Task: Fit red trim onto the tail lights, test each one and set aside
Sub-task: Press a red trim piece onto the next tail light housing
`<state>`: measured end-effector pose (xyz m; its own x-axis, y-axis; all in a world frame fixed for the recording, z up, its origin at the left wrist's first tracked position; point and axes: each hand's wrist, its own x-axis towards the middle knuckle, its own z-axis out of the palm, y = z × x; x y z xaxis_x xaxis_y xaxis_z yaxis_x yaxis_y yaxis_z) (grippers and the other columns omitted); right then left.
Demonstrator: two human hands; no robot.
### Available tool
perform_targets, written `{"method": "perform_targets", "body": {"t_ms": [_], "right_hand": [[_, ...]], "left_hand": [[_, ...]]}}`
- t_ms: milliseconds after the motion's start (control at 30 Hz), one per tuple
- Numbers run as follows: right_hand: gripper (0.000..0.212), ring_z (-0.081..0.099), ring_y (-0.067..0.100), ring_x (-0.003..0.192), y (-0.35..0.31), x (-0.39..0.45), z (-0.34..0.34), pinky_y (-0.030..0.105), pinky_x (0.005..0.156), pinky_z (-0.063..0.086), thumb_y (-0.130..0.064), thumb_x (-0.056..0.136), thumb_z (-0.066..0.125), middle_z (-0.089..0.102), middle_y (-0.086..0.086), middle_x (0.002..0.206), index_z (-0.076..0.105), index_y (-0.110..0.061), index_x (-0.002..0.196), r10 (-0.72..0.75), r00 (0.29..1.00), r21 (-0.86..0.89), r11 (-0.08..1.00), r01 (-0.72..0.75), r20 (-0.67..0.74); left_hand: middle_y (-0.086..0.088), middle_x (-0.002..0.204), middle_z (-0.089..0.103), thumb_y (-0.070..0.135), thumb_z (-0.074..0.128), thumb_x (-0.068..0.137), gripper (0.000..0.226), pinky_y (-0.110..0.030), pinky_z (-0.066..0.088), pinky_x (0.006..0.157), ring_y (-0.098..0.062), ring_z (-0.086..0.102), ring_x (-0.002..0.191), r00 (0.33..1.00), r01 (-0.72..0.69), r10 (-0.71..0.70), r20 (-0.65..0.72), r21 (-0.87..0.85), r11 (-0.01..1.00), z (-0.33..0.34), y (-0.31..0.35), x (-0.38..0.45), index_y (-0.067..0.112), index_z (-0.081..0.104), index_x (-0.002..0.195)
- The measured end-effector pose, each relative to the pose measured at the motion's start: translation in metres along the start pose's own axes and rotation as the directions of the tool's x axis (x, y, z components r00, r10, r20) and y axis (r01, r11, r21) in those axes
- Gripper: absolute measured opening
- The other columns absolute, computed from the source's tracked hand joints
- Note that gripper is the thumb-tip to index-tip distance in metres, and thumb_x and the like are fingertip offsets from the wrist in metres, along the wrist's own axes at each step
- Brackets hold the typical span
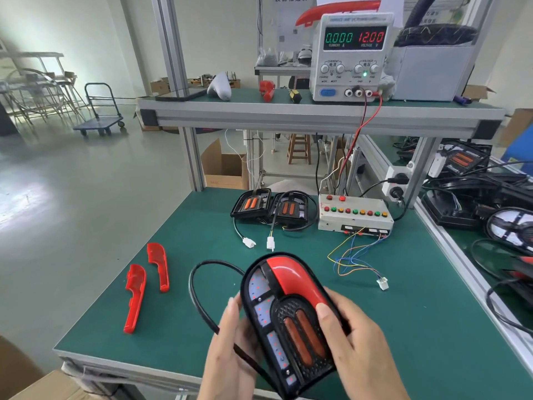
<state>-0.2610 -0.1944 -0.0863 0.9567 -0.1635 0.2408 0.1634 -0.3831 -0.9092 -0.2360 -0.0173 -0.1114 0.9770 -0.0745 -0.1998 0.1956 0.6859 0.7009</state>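
I hold a black tail light (291, 327) above the near edge of the green bench. My left hand (230, 350) grips its left side from below. My right hand (354, 350) grips its right side, thumb pressing on the red trim (294, 275) that sits along the lamp's upper right. Its black cable (199, 295) loops out to the left. Two loose red trim pieces (135, 298) (158, 264) lie on the mat at left. Two more tail lights (252, 204) (291, 210) lie at the back, their white plugs (248, 242) (270, 243) free on the mat.
A test box (354, 215) with coloured buttons sits at back right, its thin wires ending in a white connector (383, 283). A power supply (350, 56) on the upper shelf reads 0.000 A and 12.00 V. More lamps and cables (490, 197) crowd the right side.
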Motion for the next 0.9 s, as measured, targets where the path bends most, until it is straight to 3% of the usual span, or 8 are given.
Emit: {"method": "perform_targets", "body": {"t_ms": [167, 267, 333, 400, 500, 567, 667, 900], "right_hand": [[0.035, 0.067, 0.000, 0.097, -0.001, 0.010, -0.026, 0.016, 0.082, 0.050, -0.054, 0.087, 0.052, 0.070, -0.026, 0.110, 0.065, -0.051, 0.120, -0.042, 0.999, -0.078, 0.996, 0.043, 0.014], [0.033, 0.068, 0.004, 0.097, 0.002, 0.015, -0.035, 0.021, 0.080, 0.051, -0.049, 0.091, 0.053, 0.070, -0.022, 0.110, 0.064, -0.050, 0.121, -0.055, 0.998, -0.099, 0.993, 0.056, 0.015], [0.036, 0.068, 0.008, 0.092, 0.004, 0.018, -0.037, 0.025, 0.080, 0.052, -0.052, 0.091, 0.052, 0.070, -0.019, 0.110, 0.064, -0.048, 0.124, -0.056, 0.998, -0.105, 0.993, 0.059, 0.035], [0.040, 0.067, 0.017, 0.087, 0.007, 0.020, -0.036, 0.033, 0.079, 0.054, -0.054, 0.091, 0.052, 0.069, -0.014, 0.109, 0.063, -0.045, 0.128, -0.066, 0.995, -0.116, 0.990, 0.074, 0.074], [0.042, 0.066, 0.015, 0.090, 0.010, 0.023, -0.035, 0.037, 0.081, 0.054, -0.053, 0.093, 0.052, 0.067, -0.010, 0.109, 0.063, -0.041, 0.132, -0.100, 0.985, -0.134, 0.984, 0.119, 0.140], [0.039, 0.066, 0.013, 0.097, 0.010, 0.025, -0.036, 0.031, 0.079, 0.053, -0.053, 0.097, 0.050, 0.066, -0.012, 0.110, 0.062, -0.041, 0.132, -0.119, 0.979, -0.147, 0.979, 0.144, 0.167], [0.038, 0.066, 0.014, 0.100, 0.009, 0.026, -0.039, 0.019, 0.078, 0.048, -0.057, 0.099, 0.050, 0.065, -0.013, 0.110, 0.061, -0.044, 0.133, -0.138, 0.966, -0.142, 0.975, 0.171, 0.218], [0.036, 0.067, 0.015, 0.096, 0.000, 0.032, -0.039, 0.015, 0.077, 0.047, -0.053, 0.097, 0.054, 0.066, -0.012, 0.106, 0.057, -0.051, 0.133, -0.159, 0.944, -0.133, 0.970, 0.204, 0.288]], "left_hand": [[-0.025, 0.110, 0.073, 0.037, 0.063, 0.091, 0.039, -0.039, 0.053, 0.073, -0.026, 0.070, 0.085, 0.982, -0.052, 0.110, -0.153, 0.337, 0.940, -0.001, 0.021, 0.025, 0.006, 0.063, 0.115], [-0.017, 0.105, 0.074, 0.041, 0.073, 0.087, 0.062, -0.035, 0.051, 0.062, -0.022, 0.068, 0.074, 0.970, -0.083, 0.179, -0.168, 0.461, 0.883, 0.003, 0.036, 0.033, 0.016, 0.050, 0.139], [-0.003, 0.112, 0.068, 0.063, 0.071, 0.080, 0.080, -0.033, 0.051, 0.065, -0.014, 0.063, 0.074, 0.971, -0.117, 0.219, -0.099, 0.600, 0.791, 0.010, 0.046, 0.036, 0.042, 0.037, 0.149], [0.013, 0.126, 0.055, 0.081, 0.058, 0.066, 0.070, -0.029, 0.051, 0.081, -0.007, 0.060, 0.085, 0.968, -0.199, 0.244, 0.052, 0.750, 0.631, 0.019, 0.055, 0.037, 0.060, 0.051, 0.132], [0.030, 0.116, 0.057, 0.078, 0.057, 0.070, 0.054, -0.010, 0.043, 0.073, -0.002, 0.053, 0.076, 0.935, -0.352, 0.207, 0.288, 0.831, 0.432, 0.032, 0.068, 0.040, 0.055, 0.066, 0.118], [0.027, 0.103, 0.068, 0.074, 0.059, 0.075, 0.048, -0.023, 0.048, 0.075, -0.020, 0.053, 0.077, 0.924, -0.381, 0.130, 0.359, 0.861, 0.336, 0.037, 0.078, 0.042, 0.049, 0.070, 0.114], [0.007, 0.101, 0.074, 0.072, 0.060, 0.077, 0.047, -0.039, 0.051, 0.090, -0.026, 0.063, 0.091, 0.929, -0.360, 0.036, 0.369, 0.872, 0.332, 0.040, 0.087, 0.047, 0.039, 0.073, 0.108], [-0.009, 0.099, 0.072, 0.058, 0.070, 0.081, 0.051, -0.028, 0.051, 0.083, -0.014, 0.065, 0.089, 0.861, -0.280, -0.244, 0.446, 0.817, 0.504, 0.037, 0.083, 0.048, 0.015, 0.071, 0.107]]}}
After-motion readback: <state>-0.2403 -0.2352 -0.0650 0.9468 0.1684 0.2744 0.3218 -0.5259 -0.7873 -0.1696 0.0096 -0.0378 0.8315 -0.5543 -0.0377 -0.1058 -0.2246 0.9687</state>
